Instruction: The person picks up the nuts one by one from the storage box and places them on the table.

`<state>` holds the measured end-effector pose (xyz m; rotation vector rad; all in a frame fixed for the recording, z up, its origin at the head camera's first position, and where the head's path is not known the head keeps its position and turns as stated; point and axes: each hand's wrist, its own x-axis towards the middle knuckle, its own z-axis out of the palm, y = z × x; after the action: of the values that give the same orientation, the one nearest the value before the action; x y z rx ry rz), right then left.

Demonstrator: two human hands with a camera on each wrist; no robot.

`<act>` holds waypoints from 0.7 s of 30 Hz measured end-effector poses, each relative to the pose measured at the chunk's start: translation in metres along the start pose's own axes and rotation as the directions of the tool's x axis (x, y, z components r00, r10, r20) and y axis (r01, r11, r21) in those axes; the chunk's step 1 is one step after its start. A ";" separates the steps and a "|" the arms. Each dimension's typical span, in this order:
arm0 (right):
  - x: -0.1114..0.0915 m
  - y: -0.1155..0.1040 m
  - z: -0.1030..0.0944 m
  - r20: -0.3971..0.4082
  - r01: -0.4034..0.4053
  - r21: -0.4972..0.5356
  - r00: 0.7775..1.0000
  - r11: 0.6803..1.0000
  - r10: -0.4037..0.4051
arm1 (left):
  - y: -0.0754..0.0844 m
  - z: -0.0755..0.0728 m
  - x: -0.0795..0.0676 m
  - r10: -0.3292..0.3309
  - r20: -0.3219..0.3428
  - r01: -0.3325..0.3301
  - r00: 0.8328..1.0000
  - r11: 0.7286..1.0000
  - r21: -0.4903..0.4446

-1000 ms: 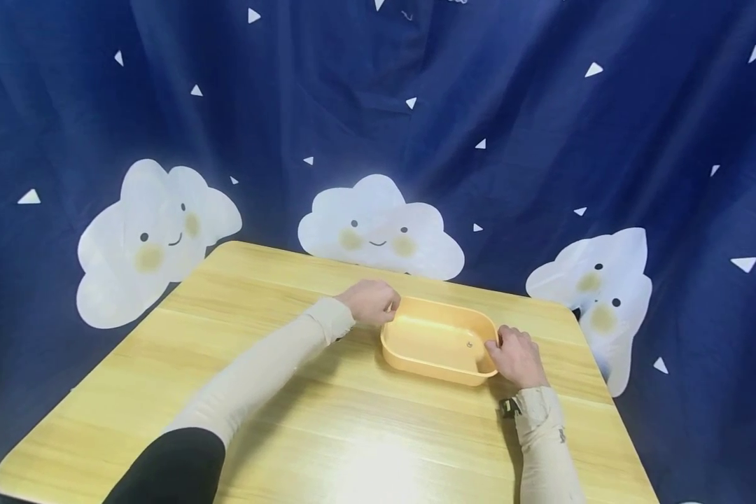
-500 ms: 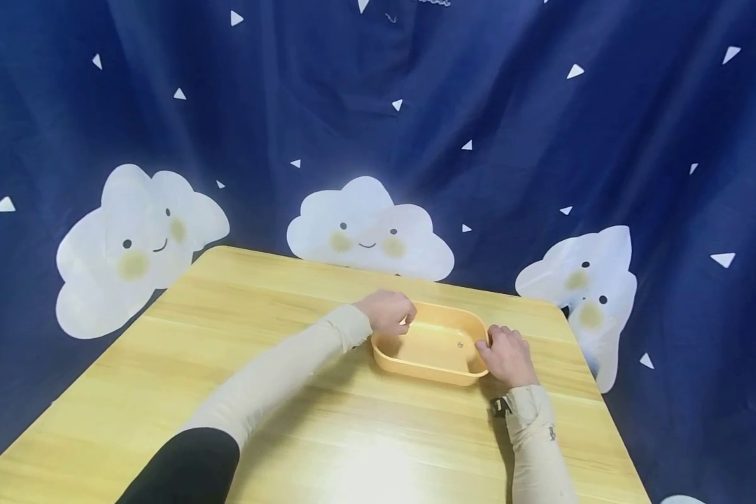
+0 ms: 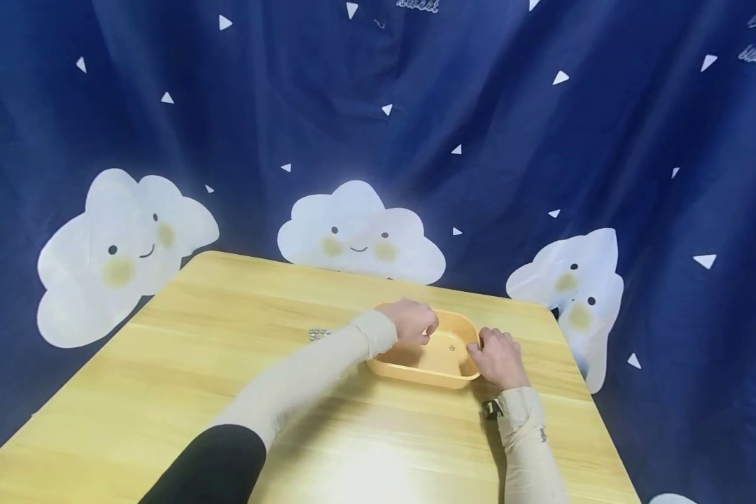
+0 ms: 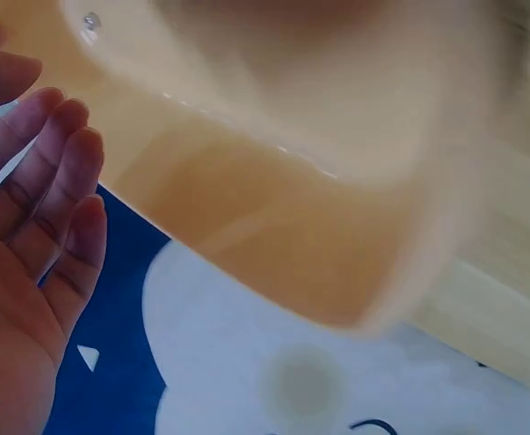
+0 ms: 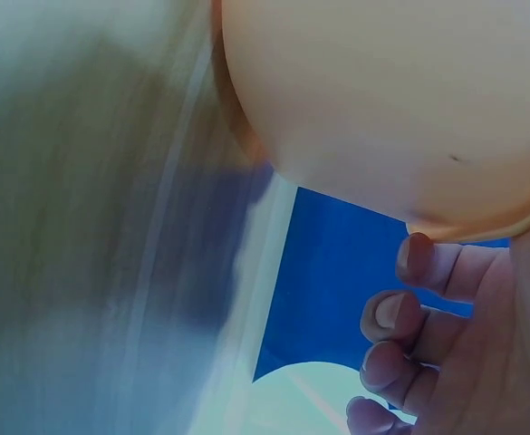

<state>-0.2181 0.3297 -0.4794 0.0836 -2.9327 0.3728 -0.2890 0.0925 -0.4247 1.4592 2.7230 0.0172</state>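
A shallow yellow-orange tray [image 3: 416, 376] with rounded corners sits on the wooden table. One small shiny metal piece [image 3: 451, 348] lies on its bottom, also visible near the top left of the left wrist view; its exact kind is too small to tell. Over the tray's left part hovers my left hand [image 3: 412, 320], its fingers loosely bent with nothing seen between them. My right hand [image 3: 499, 358] grips the tray's right rim, thumb on the inner side and fingers outside. In the right wrist view the bent fingers [image 5: 393, 313] show beside the rim.
Several small shiny metal pieces [image 3: 318, 334] are grouped on the table [image 3: 227, 336] left of the tray, partly behind the left sleeve. A dark blue curtain [image 3: 258, 105] with white clouds hangs beyond the table's far edge.
My left hand has moved right, from the tray's left rim to above its inside. The grouped metal pieces have come into sight behind the sleeve. My right hand keeps its grip on the rim.
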 end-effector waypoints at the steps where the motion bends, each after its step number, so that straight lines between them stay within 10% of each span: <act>1: 0.000 0.000 0.001 0.000 -0.001 -0.003 1.000 1.000 0.001 | 0.003 0.000 0.003 0.002 0.002 -0.002 1.000 1.000 -0.005; 21: -0.002 0.000 0.001 -0.015 -0.010 -0.015 1.000 1.000 0.009 | 0.026 0.018 0.039 0.039 -0.068 -0.039 0.997 0.999 0.003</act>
<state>-0.2167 0.3290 -0.4808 0.0645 -2.9219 0.3515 -0.2878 0.1389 -0.4430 1.5407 2.7474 0.0670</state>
